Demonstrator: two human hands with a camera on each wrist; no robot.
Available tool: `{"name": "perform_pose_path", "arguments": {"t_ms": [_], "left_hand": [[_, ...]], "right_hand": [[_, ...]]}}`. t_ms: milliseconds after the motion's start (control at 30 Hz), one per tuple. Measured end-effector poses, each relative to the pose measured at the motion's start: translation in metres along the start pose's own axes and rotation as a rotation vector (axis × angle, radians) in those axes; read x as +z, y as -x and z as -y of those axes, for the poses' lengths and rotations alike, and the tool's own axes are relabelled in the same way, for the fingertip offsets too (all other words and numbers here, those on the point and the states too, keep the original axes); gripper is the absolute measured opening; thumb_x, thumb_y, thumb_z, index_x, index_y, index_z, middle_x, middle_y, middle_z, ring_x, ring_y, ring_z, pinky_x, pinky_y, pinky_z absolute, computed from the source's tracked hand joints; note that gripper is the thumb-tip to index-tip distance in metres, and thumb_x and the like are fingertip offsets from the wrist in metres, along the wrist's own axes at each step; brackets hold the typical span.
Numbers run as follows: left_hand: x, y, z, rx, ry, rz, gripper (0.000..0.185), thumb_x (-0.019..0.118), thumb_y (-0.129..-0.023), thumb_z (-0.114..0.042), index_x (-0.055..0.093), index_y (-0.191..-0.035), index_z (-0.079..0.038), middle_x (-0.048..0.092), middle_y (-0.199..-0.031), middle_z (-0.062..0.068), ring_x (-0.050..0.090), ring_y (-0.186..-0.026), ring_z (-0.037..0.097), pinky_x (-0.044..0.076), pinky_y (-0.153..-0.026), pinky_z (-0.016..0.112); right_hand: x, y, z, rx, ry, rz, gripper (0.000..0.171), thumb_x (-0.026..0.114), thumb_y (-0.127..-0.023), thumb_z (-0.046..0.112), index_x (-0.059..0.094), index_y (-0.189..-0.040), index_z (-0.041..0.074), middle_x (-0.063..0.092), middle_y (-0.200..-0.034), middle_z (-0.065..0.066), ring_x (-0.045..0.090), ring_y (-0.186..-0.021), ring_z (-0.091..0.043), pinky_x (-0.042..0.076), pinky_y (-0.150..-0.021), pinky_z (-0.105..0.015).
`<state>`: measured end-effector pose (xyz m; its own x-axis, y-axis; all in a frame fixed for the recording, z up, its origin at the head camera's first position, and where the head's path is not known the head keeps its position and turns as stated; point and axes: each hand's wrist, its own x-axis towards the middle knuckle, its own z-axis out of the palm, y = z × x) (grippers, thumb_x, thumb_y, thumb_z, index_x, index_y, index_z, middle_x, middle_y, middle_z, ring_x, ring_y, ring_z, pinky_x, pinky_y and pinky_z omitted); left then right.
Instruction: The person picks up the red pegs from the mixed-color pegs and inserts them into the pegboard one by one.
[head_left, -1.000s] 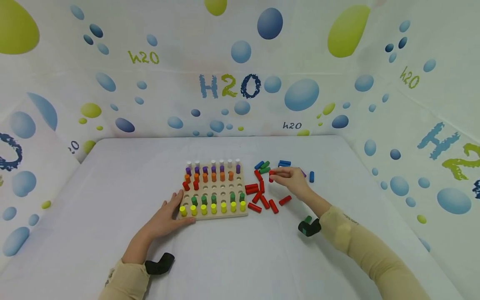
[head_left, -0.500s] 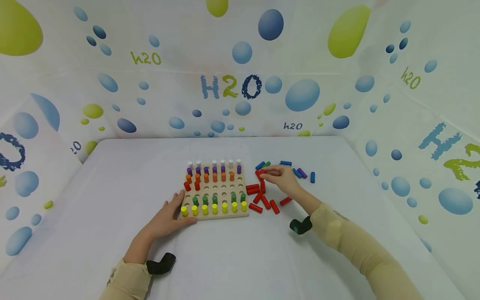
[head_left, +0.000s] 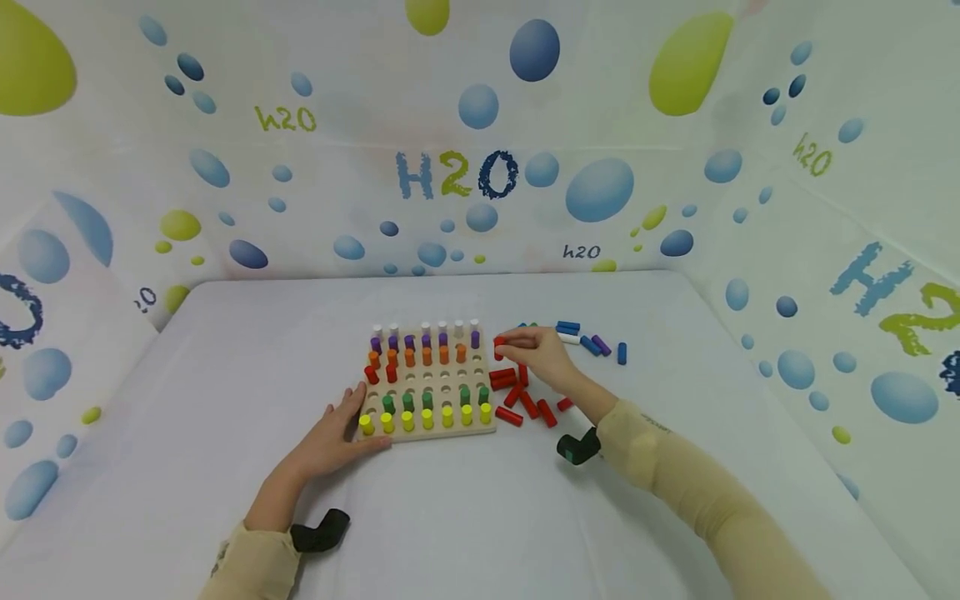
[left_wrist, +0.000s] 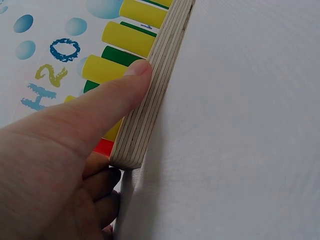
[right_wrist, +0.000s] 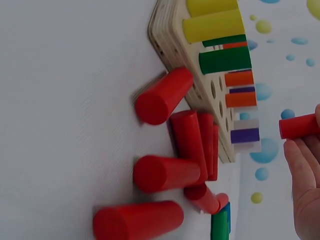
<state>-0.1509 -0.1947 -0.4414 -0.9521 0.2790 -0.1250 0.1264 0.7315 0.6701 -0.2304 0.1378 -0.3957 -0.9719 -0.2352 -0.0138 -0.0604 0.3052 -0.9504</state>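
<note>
A wooden pegboard [head_left: 450, 432] holds rows of white, purple, orange, red, green and yellow pegs, with some holes bare. My left hand [head_left: 330, 442] rests at its near left corner. In the left wrist view, the thumb [left_wrist: 107, 100] lies along the board's front edge and the other fingers are at its side. My right hand [head_left: 543, 357] pinches a red peg [head_left: 498, 348] by the fingertips, close to the board's right edge. That peg [right_wrist: 298, 126] shows at the right of the right wrist view, partly cut off by the frame.
Several loose red pegs [head_left: 528, 405] lie right of the board, some touching each other. Farther back are blue pegs [head_left: 622, 353], a purple peg [head_left: 602, 345] and a white peg [head_left: 567, 338]. A green peg [right_wrist: 219, 225] lies beyond the red ones. White cloth [head_left: 450, 517] covers the table.
My right hand has moved left with the red peg, from above the loose pegs to beside the board. The left hand stays at the board's corner.
</note>
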Motion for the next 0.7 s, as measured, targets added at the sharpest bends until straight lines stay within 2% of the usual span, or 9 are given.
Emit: {"name": "perform_pose_path", "arguments": {"t_ms": [267,700], "left_hand": [[0.002,0.002,-0.001,0.003,0.005,-0.005,0.103,0.067,-0.076,-0.052,0.009,-0.146,-0.002,0.008,-0.149,0.025,0.003,-0.136,0.04,0.002,-0.108,0.055],[0.002,0.003,0.0,0.004,-0.008,-0.009,0.103,0.066,-0.076,-0.053,0.009,-0.146,-0.002,0.008,-0.149,0.025,0.003,-0.136,0.04,0.002,-0.108,0.055]], "right_hand": [[0.014,-0.007,0.003,0.011,0.009,-0.001,0.029,0.066,-0.085,0.018,0.064,-0.11,0.003,0.066,-0.107,-0.01,0.062,-0.099,-0.021,0.05,-0.084,-0.029],[0.04,-0.016,0.011,0.019,-0.009,0.019,0.028,0.068,-0.083,0.017,0.065,-0.108,0.005,0.067,-0.104,-0.008,0.062,-0.098,-0.018,0.05,-0.086,-0.029]]}}
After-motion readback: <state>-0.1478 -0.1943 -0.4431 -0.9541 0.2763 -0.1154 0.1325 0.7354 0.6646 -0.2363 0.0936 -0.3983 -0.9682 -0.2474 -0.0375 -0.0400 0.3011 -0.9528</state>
